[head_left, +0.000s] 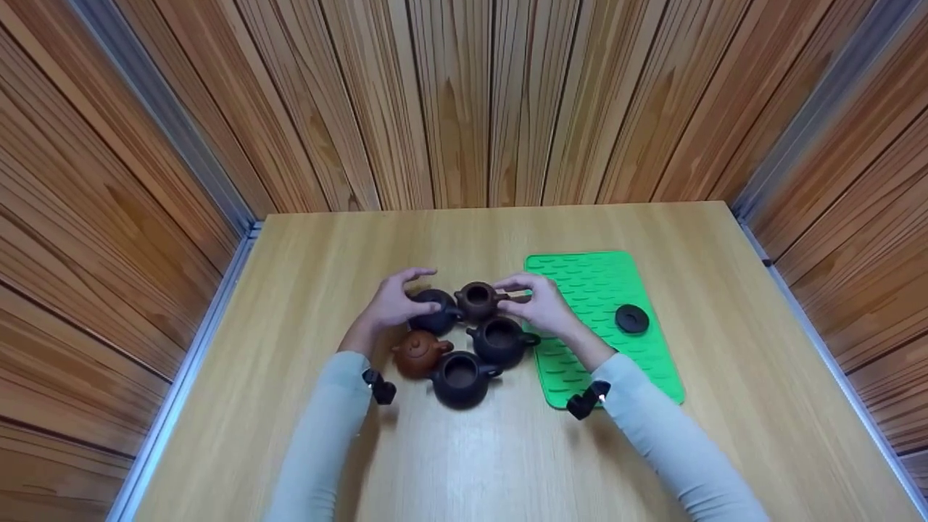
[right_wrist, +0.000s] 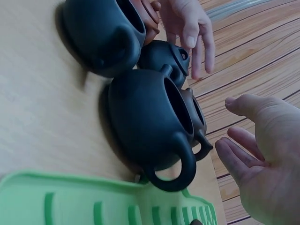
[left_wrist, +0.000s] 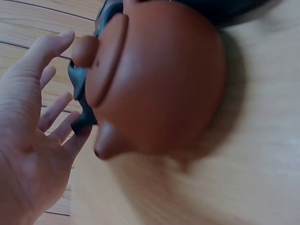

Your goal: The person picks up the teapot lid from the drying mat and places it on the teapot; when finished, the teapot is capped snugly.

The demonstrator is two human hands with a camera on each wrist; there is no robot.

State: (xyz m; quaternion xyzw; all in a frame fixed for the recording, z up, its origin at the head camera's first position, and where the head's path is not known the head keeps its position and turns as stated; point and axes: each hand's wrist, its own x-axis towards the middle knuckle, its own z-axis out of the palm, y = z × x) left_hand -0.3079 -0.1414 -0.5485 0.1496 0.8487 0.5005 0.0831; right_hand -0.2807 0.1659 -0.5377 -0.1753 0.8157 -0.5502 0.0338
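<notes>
In the head view my left hand [head_left: 388,304] is at a lidded black teapot [head_left: 436,323], thumb and fingers spread around its left side. Whether it touches the teapot I cannot tell. My right hand [head_left: 547,308] reaches toward the handle of a small dark brown teapot [head_left: 475,313] with an open top. The right wrist view shows a gap between that handle and the right hand's extended fingers. A lidded reddish-brown teapot [left_wrist: 173,79] looms large in the left wrist view. Two lidless black teapots, one at the front [head_left: 462,395] and another at the right [right_wrist: 140,117], complete the cluster.
Right of the teapots lies a green ridged mat [head_left: 580,290], its left edge close to one black teapot's handle. On it rests a round black disc [head_left: 632,319], perhaps a lid. Wooden panel walls [head_left: 449,109] border the table [head_left: 326,246] behind and at both sides.
</notes>
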